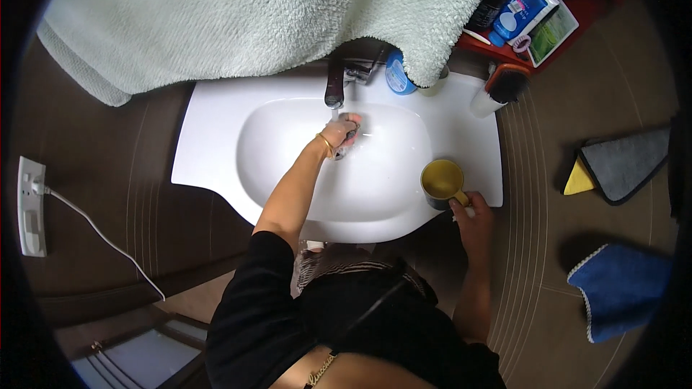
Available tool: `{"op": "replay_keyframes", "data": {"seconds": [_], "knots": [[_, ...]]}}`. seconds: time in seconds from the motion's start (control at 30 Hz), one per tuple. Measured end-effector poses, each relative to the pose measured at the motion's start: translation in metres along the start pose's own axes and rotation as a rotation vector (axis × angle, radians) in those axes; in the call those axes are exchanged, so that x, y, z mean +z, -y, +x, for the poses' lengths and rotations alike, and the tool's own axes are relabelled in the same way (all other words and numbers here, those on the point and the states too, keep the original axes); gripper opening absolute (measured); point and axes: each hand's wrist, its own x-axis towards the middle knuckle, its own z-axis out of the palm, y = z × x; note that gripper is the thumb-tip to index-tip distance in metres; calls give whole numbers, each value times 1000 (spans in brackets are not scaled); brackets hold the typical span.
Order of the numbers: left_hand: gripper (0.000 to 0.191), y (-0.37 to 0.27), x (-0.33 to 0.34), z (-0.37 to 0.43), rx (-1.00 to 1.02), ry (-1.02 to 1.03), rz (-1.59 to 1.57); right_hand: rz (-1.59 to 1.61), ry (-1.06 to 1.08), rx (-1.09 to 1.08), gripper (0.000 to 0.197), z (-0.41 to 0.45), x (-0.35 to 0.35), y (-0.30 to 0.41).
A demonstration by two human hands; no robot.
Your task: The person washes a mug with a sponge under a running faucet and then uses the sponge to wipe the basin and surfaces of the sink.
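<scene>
My left hand (341, 134) is down in the basin of a white washbasin (389, 194), under the spout of a dark faucet (334, 86) with water running onto it. Its fingers are curled around something dark and pinkish, too blurred to name. Over the basin's right rim, my right hand (471, 210) grips the handle of a mug (442, 179), yellow inside and dark outside. The mug's mouth faces up, and no contents can be made out.
A light green towel (243, 16) hangs across the back. Behind the basin at right are a blue container (399, 75) and a hairbrush (507, 84) in a white holder. A red shelf (540, 65) holds tubes. Grey (627, 162) and blue (621, 286) cloths hang right; a wall socket (32, 216) is left.
</scene>
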Motion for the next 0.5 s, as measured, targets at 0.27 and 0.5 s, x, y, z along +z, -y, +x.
{"op": "replay_keyframes", "data": {"seconds": [0.27, 0.5], "knots": [[19, 6, -8, 2, 212, -135, -501, 103, -12, -42, 15, 24, -3, -16], [25, 3, -10, -2, 161, 152, -582, 182, -1, -2, 15, 29, -7, -23]]}}
